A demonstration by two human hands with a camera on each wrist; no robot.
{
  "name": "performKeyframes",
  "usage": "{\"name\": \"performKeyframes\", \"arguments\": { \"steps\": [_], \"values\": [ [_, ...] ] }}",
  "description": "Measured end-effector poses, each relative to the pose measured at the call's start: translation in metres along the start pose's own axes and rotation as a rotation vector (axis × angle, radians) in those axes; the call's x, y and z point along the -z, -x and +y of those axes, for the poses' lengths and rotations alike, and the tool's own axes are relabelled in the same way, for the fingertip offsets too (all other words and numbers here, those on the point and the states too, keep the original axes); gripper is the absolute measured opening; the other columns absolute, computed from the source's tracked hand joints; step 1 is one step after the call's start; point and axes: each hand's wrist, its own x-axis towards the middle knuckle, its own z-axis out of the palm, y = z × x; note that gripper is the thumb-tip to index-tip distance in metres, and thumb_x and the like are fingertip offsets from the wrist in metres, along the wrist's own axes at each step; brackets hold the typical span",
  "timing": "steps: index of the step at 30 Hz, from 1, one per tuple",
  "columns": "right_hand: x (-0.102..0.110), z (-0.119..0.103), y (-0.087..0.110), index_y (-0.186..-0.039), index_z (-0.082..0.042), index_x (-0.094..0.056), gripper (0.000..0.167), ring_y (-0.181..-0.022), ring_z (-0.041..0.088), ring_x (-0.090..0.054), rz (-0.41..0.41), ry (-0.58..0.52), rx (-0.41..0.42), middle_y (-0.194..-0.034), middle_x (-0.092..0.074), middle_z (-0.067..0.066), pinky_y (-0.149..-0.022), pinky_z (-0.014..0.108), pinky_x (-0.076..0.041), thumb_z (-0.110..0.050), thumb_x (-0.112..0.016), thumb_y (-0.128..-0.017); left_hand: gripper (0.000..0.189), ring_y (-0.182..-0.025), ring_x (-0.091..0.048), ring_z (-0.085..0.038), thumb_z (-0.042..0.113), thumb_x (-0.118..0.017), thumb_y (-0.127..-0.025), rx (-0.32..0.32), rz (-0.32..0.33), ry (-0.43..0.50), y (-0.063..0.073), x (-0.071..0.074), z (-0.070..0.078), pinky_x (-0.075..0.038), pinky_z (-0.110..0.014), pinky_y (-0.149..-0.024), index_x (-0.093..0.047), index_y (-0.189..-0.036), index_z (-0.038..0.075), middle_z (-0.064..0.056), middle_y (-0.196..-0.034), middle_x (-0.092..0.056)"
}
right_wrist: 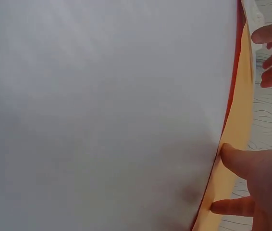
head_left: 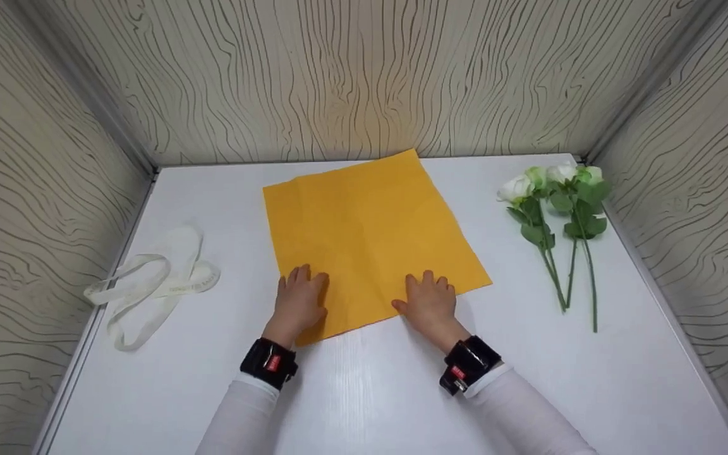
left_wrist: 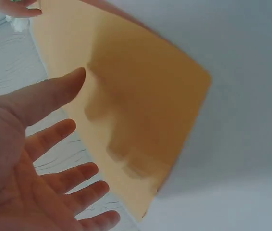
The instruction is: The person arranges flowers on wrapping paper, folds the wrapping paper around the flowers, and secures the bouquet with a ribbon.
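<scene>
A yellow-orange sheet of paper (head_left: pixel 370 227) lies turned at a slant on the white table, with a faint crease down its middle. Red shows along its near edge in the right wrist view. Over the paper's near left part is my left hand (head_left: pixel 297 303), fingers spread; in the left wrist view this hand (left_wrist: pixel 11 163) casts its shadow on the sheet. My right hand (head_left: pixel 430 306) is at the near right edge, its fingers extended. The right wrist view shows the thumb (right_wrist: pixel 239 159) and a straight finger touching the sheet near its edge.
A loosely looped cream ribbon (head_left: pixel 143 325) with printed lettering lies at the table's left. Several white artificial roses (head_left: pixel 519 188) with green leaves and long stems lie to the right. Wood-grain patterned panels (head_left: pixel 339 76) enclose the table (head_left: pixel 364 404) at the back and both sides.
</scene>
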Motion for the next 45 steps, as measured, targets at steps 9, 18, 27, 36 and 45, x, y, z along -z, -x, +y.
{"name": "performKeyframes", "arguments": {
  "steps": [9,18,27,36,45],
  "values": [
    [0.002,0.048,-0.005,-0.124,-0.02,-0.052,0.058,-0.109,0.038,-0.04,-0.067,-0.11,0.114,-0.123,-0.044,0.015,-0.078,0.055,-0.036,-0.049,-0.064,-0.075,0.061,-0.125,-0.024,-0.037,0.025,-0.075,-0.069,-0.045,0.008,0.001,-0.004,-0.004,-0.011,-0.02,-0.055,-0.098,-0.051,-0.125,0.016,-0.021,-0.134,-0.032],
    [0.007,0.097,-0.013,-0.129,-0.024,-0.047,0.059,-0.122,0.033,-0.031,-0.141,-0.198,0.121,-0.134,-0.036,0.012,-0.087,0.061,-0.026,-0.043,-0.065,-0.076,0.077,-0.129,-0.014,-0.038,0.046,-0.072,-0.068,-0.015,-0.109,0.007,-0.003,-0.009,-0.023,-0.016,-0.056,-0.099,-0.041,-0.134,0.022,-0.021,-0.141,-0.022],
    [0.008,0.113,-0.016,-0.13,-0.025,-0.046,0.059,-0.124,0.034,-0.028,-0.17,-0.237,0.114,-0.137,-0.034,0.012,-0.089,0.065,-0.02,-0.04,-0.066,-0.077,0.08,-0.128,-0.018,-0.036,0.051,-0.072,-0.065,0.012,-0.082,0.011,0.006,-0.012,-0.021,-0.014,-0.062,-0.096,-0.043,-0.133,0.021,-0.017,-0.14,-0.026],
    [0.011,0.113,-0.012,-0.13,-0.024,-0.046,0.06,-0.123,0.033,-0.031,-0.16,-0.22,0.134,-0.136,-0.035,0.011,-0.088,0.065,-0.022,-0.039,-0.066,-0.076,0.079,-0.124,-0.026,-0.039,0.053,-0.071,-0.063,-0.01,-0.055,-0.053,0.011,-0.013,-0.02,-0.018,-0.064,-0.092,-0.046,-0.13,0.02,-0.019,-0.135,-0.033],
    [0.011,0.113,-0.013,-0.13,-0.024,-0.046,0.06,-0.123,0.033,-0.03,-0.156,-0.221,0.134,-0.137,-0.034,0.011,-0.089,0.065,-0.02,-0.039,-0.066,-0.076,0.079,-0.124,-0.027,-0.038,0.054,-0.072,-0.063,-0.014,-0.063,-0.065,0.01,-0.01,-0.02,-0.017,-0.063,-0.094,-0.045,-0.131,0.022,-0.018,-0.135,-0.033]
  ]
}}
